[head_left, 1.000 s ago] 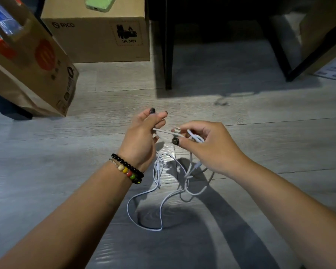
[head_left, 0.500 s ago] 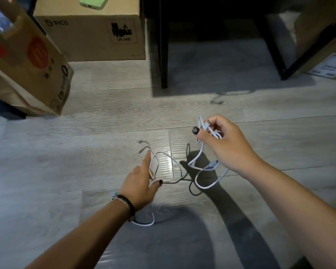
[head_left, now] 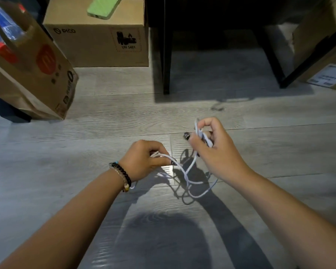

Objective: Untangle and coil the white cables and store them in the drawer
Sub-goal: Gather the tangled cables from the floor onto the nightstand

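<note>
White cables (head_left: 190, 177) hang tangled between both hands above the grey wood floor (head_left: 47, 171), loops drooping near its boards. Left hand (head_left: 144, 158) has its fingers curled round one strand; right hand (head_left: 211, 148), raised higher, pinches a bunched length.

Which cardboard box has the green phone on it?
The PICO box at upper left, beside the paper bag; the phone lies on its top. The right-edge box carries only a shipping label.
</note>
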A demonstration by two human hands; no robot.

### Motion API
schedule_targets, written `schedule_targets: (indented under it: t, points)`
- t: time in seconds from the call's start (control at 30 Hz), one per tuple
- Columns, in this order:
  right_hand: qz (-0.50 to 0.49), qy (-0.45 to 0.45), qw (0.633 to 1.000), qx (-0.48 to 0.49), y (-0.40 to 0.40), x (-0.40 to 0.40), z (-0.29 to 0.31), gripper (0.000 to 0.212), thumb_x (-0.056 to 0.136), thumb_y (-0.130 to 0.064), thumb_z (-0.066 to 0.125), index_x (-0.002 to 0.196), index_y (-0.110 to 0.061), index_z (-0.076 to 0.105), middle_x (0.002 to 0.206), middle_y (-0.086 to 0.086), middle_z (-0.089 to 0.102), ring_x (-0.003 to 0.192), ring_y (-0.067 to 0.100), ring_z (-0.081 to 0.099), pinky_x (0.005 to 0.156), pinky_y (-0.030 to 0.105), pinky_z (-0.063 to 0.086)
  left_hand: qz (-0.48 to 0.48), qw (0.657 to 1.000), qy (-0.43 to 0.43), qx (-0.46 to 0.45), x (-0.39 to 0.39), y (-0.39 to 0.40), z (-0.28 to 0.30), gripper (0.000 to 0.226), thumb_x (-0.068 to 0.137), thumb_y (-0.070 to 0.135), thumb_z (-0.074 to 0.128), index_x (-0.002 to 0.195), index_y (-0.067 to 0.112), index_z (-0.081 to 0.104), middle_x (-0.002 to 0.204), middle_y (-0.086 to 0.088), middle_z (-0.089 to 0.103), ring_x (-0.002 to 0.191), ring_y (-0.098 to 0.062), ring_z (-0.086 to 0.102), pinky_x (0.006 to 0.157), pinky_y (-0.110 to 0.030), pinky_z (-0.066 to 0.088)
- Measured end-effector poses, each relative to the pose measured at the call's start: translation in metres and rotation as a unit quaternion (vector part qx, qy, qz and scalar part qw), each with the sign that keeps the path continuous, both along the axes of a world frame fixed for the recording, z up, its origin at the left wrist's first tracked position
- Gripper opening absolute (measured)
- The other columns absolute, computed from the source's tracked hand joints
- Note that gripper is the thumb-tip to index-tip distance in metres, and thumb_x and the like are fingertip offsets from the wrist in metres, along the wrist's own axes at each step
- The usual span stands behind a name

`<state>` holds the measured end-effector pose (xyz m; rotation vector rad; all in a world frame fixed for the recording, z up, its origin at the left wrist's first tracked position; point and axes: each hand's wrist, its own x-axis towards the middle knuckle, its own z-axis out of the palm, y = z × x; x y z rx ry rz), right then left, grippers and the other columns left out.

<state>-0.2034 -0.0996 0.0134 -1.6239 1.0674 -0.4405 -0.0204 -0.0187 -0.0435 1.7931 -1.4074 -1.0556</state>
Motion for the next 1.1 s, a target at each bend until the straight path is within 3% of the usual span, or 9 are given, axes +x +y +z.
schedule_targets:
  t: [0.13, 0.23, 0.37, 0.47, 0.6, 0.77, 0.9, 0.97, 1.1]
  points:
    - [0.061, 0.013, 0.997, 0.047, 0.015, 0.005, -0.008, 0.059, 0.065, -0.051, 0.075, 0.116, -0.036, 0.05, 0.072, -0.014, 0.054, 0.056, -0.003, 0.051, 0.06, 0.018, 0.043, 0.058, 0.998, 0.007, -0.02, 0.004, 0.0, 0.023, 0.009, 0.078, 0.019, 0.075, 0.073, 0.023, 0.068, 0.07, 0.007, 0.066, 0.063, -0.001, 0.058, 0.061, -0.022, 0.048]
    - [0.094, 0.034, 0.995, 0.027, 0.023, 0.008, -0.008, 0.074, 0.06, -0.047, 0.084, 0.126, -0.034, 0.053, 0.064, -0.025, 0.053, 0.058, -0.009, 0.052, 0.064, 0.01, 0.038, 0.096, 0.993, 0.062, -0.016, 0.01, 0.001, 0.043, 0.012, 0.079, 0.01, 0.073, 0.072, 0.014, 0.065, 0.068, 0.005, 0.062, 0.061, -0.003, 0.054, 0.062, -0.017, 0.044]
    - [0.077, 0.05, 0.996, -0.018, 0.026, 0.019, 0.023, 0.043, 0.068, -0.043, 0.079, 0.106, -0.027, 0.066, 0.06, -0.017, 0.057, 0.053, 0.0, 0.05, 0.054, 0.025, 0.041, 0.097, 0.986, 0.133, -0.02, 0.015, -0.001, 0.087, 0.028, 0.068, 0.024, 0.078, 0.072, 0.001, 0.062, 0.066, -0.002, 0.06, 0.06, -0.007, 0.052, 0.061, -0.022, 0.043]
    - [0.073, 0.048, 0.995, -0.047, 0.017, 0.023, 0.068, 0.022, 0.074, -0.037, 0.073, 0.081, -0.018, 0.067, 0.056, 0.003, 0.051, 0.051, 0.011, 0.042, 0.051, 0.035, 0.038, 0.139, 0.968, 0.208, -0.011, 0.014, -0.005, 0.131, 0.021, 0.056, 0.033, 0.072, 0.06, 0.015, 0.06, 0.06, 0.001, 0.057, 0.055, -0.008, 0.049, 0.056, -0.021, 0.044]
    - [0.063, 0.052, 0.996, -0.043, 0.003, 0.021, 0.142, 0.026, 0.079, -0.03, 0.072, 0.093, -0.008, 0.069, 0.062, 0.014, 0.056, 0.053, 0.016, 0.044, 0.052, 0.036, 0.042, 0.205, 0.912, 0.355, 0.0, 0.013, -0.009, 0.2, 0.018, 0.066, 0.012, 0.064, 0.052, 0.018, 0.056, 0.053, -0.001, 0.043, 0.052, -0.011, 0.04, 0.057, -0.026, 0.039]
    - [0.031, 0.043, 0.998, -0.019, 0.005, 0.012, 0.245, 0.024, 0.08, -0.02, 0.069, 0.095, -0.001, 0.065, 0.065, 0.018, 0.054, 0.053, 0.017, 0.041, 0.051, 0.033, 0.036, 0.234, 0.875, 0.423, -0.013, 0.003, -0.005, 0.301, 0.007, 0.073, 0.018, 0.066, 0.072, 0.016, 0.059, 0.069, 0.002, 0.06, 0.07, -0.009, 0.055, 0.065, -0.024, 0.046]
    - [-0.003, 0.017, 0.999, 0.028, 0.014, 0.002, 0.342, 0.025, 0.082, -0.003, 0.063, 0.097, -0.021, 0.072, 0.055, 0.0, 0.045, 0.047, 0.008, 0.035, 0.046, 0.019, 0.032, 0.287, 0.753, 0.591, -0.029, 0.004, -0.009, 0.402, 0.027, 0.086, 0.025, 0.049, 0.104, 0.007, 0.059, 0.109, -0.013, 0.068, 0.102, -0.02, 0.065, 0.086, -0.031, 0.054]
    - [-0.01, 0.008, 0.999, 0.04, 0.019, -0.001, 0.394, 0.031, 0.082, 0.0, 0.063, 0.098, -0.025, 0.072, 0.052, -0.005, 0.044, 0.046, 0.007, 0.035, 0.045, 0.016, 0.032, 0.311, 0.722, 0.618, -0.018, 0.004, -0.011, 0.461, 0.023, 0.094, 0.026, 0.043, 0.098, 0.011, 0.06, 0.121, -0.013, 0.065, 0.114, -0.021, 0.062, 0.099, -0.036, 0.047]
    - [-0.043, -0.023, 0.998, 0.037, 0.025, 0.0, 0.489, 0.032, 0.083, 0.0, 0.062, 0.095, -0.028, 0.071, 0.059, 0.002, 0.049, 0.053, 0.013, 0.039, 0.048, 0.019, 0.033, 0.311, 0.793, 0.524, -0.011, 0.008, -0.016, 0.555, 0.027, 0.099, 0.023, 0.041, 0.113, 0.007, 0.059, 0.117, -0.014, 0.068, 0.11, -0.022, 0.065, 0.096, -0.038, 0.051]
